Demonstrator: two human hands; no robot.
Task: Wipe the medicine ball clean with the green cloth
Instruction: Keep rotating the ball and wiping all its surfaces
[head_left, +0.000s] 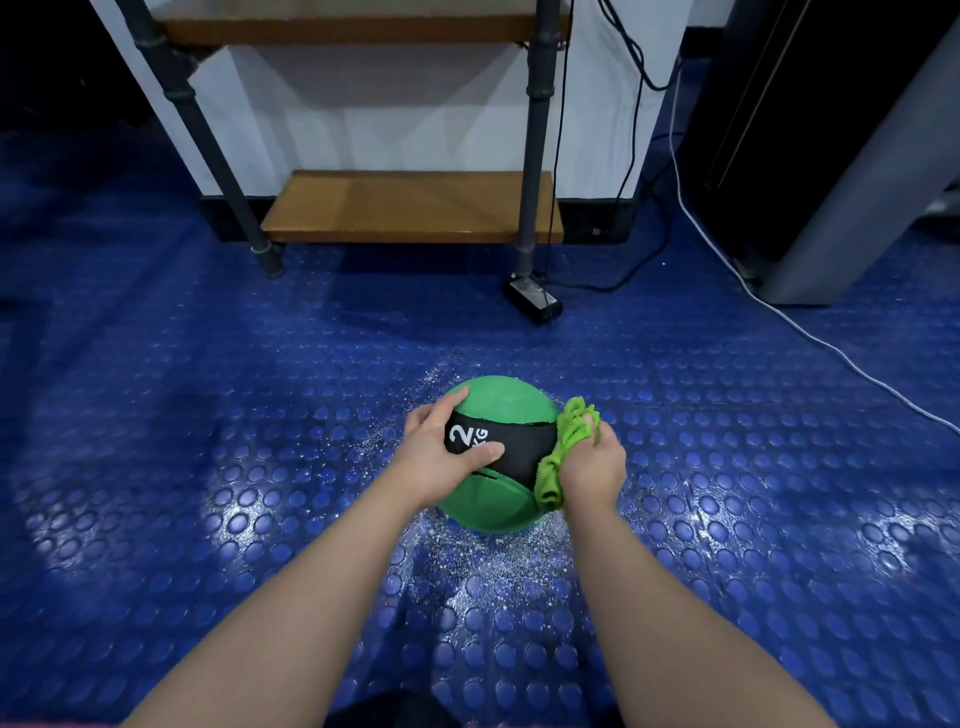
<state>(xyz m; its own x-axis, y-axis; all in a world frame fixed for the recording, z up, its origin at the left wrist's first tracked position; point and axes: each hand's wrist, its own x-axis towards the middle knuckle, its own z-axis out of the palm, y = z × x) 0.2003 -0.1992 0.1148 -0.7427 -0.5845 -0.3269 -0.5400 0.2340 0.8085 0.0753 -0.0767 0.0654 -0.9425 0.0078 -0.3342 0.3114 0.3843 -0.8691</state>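
Observation:
A green medicine ball (501, 402) with a black band marked "2 KG" rests on the blue studded floor (208, 467). My left hand (439, 457) lies flat on the ball's left side, fingers spread over the black band. My right hand (592, 467) grips a bright green cloth (563, 447), bunched and pressed against the ball's right side. The cloth hides part of the ball's right edge.
White specks and wet sheen cover the floor around the ball. A metal-framed rack with a low wooden shelf (410, 208) stands beyond. A black power adapter (535, 299) with cables lies near its right leg. A white cable (831, 353) crosses the floor at right.

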